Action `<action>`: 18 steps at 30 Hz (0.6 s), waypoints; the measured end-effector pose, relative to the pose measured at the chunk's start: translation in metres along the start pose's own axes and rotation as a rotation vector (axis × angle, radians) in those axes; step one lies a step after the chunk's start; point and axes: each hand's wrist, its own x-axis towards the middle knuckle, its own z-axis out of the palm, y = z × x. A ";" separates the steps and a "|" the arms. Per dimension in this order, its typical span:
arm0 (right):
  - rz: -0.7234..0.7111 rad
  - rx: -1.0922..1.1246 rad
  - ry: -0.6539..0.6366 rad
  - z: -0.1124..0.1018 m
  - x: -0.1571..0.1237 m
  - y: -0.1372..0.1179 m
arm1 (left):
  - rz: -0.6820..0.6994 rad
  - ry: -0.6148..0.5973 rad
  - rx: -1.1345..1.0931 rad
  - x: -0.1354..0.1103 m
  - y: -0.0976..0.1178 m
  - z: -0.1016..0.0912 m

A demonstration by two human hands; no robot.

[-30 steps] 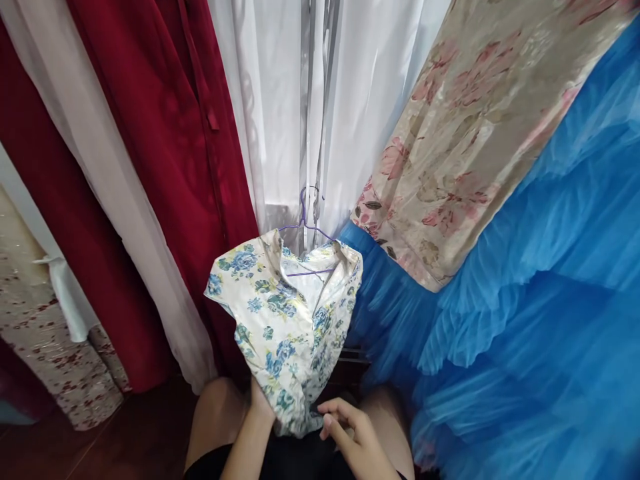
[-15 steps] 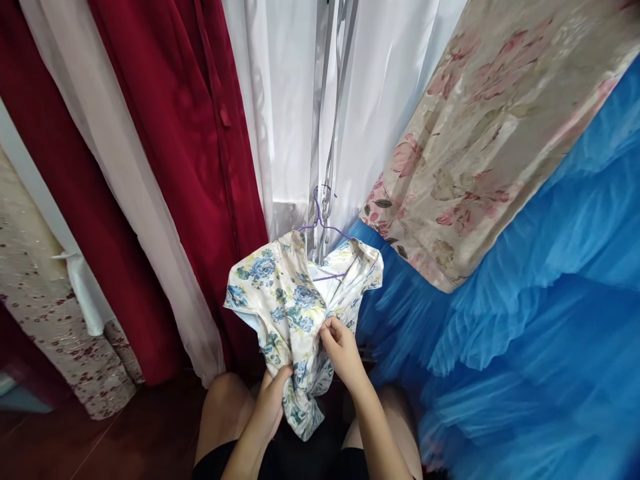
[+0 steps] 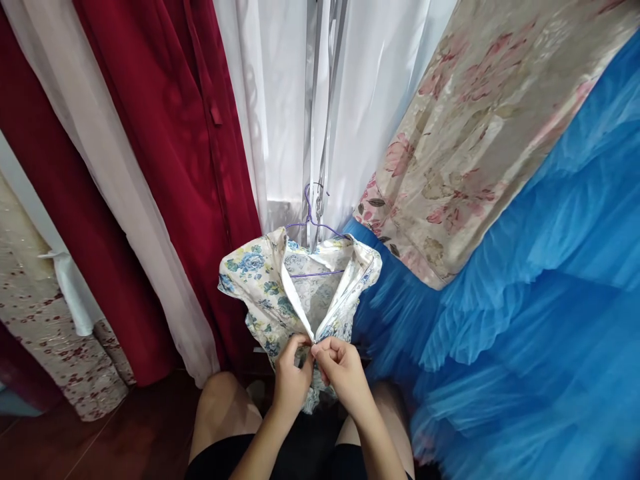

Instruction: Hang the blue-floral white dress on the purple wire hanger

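Observation:
A cap-sleeved floral blouse [image 3: 265,283], white with blue roses and yellow-green leaves, hangs on a purple wire hanger [image 3: 309,212] in front of me. Its neckline gapes in a deep V, showing the inside of the back and the hanger's lower bar. At the bottom of that V, my left hand [image 3: 294,370] pinches one front edge. My right hand [image 3: 340,367] pinches the other edge right beside it, the fingertips of both touching. Whatever fastener lies between the fingers is hidden. Below the hands the blouse's hem hangs between my knees.
Red drapes [image 3: 165,167] and a pale pink sheer cloth [image 3: 150,247] hang on the left. White fabric [image 3: 280,133] hangs behind the hanger. To the right are a beige rose-print cloth [image 3: 460,173] and ruffled blue tulle [image 3: 530,347]. A dark tiled floor [image 3: 135,433] shows lower left.
My left hand has let go of the lower side of the blouse and risen to the front opening beside my right hand. The neckline now spreads wider, and the hem hangs straighter.

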 end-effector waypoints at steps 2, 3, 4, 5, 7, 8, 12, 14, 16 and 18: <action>0.003 0.038 0.009 0.001 0.011 -0.011 | 0.000 -0.056 -0.004 0.006 0.001 -0.007; -0.017 0.050 0.025 0.001 0.020 -0.018 | 0.009 -0.083 0.009 0.008 0.002 -0.011; -0.048 0.059 0.047 0.001 0.032 -0.027 | 0.016 -0.102 0.030 0.010 0.001 -0.015; -0.083 0.066 0.066 0.002 0.046 -0.038 | 0.019 -0.113 0.055 0.012 0.000 -0.019; -0.147 0.080 0.087 0.005 0.078 -0.064 | 0.015 -0.121 0.095 0.015 -0.007 -0.027; -0.173 0.089 0.086 0.007 0.095 -0.079 | 0.011 -0.132 0.102 0.016 -0.011 -0.031; -0.257 0.168 0.109 0.019 0.144 -0.128 | -0.026 -0.246 0.095 0.026 -0.032 -0.048; -0.280 0.172 0.098 0.023 0.152 -0.139 | -0.047 -0.313 0.112 0.036 -0.036 -0.057; -0.303 0.132 0.077 0.025 0.152 -0.141 | -0.001 -0.333 0.130 0.052 -0.029 -0.064; -0.333 0.067 0.072 0.026 0.146 -0.137 | 0.105 -0.257 0.120 0.075 -0.009 -0.069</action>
